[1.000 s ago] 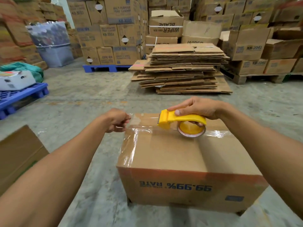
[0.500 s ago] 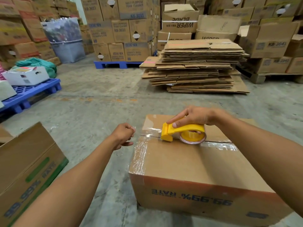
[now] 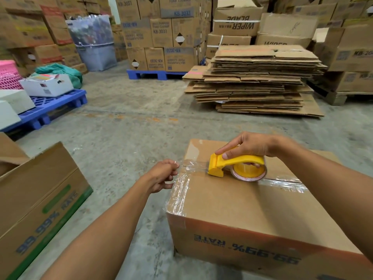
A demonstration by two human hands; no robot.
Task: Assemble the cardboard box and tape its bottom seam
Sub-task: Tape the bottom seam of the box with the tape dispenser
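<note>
A brown cardboard box (image 3: 238,207) stands upside down on the concrete floor, its print reading inverted. Clear tape (image 3: 187,168) runs along its centre seam and wrinkles over the left edge. My right hand (image 3: 248,145) grips a yellow tape dispenser (image 3: 236,165) that rests on the seam near the box's left end. My left hand (image 3: 163,174) is just off the box's left edge, fingers pinched on the free end of the tape.
Another brown box (image 3: 38,201) sits at the left. A stack of flattened cartons (image 3: 256,77) lies ahead on the floor. A blue pallet (image 3: 50,112) with white boxes is at the far left; stacked cartons line the back.
The view shifted so the box sits further right and lower. The dispenser stays near the seam's left end; my left hand stays at the left edge pinching the tape.
</note>
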